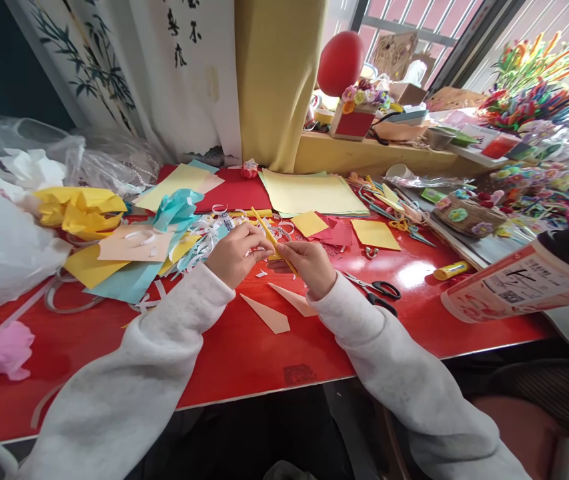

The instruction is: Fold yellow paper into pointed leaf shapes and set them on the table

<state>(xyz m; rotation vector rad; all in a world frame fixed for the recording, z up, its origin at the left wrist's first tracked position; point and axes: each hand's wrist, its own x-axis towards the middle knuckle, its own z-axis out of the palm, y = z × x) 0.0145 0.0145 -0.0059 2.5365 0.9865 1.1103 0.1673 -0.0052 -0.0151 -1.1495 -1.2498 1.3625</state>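
Narrow yellow paper strip beyond and left of the black-handled scissors, pinched by left hand and right hand fingertips; light, even pressure should keep its edges straight.

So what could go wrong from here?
The right sleeve is close to the scissors and could nudge them. The cup is near the table's front edge, so a bump might tip it. The peach pieces lie loose between the forearms, where a sleeve could sweep them away.
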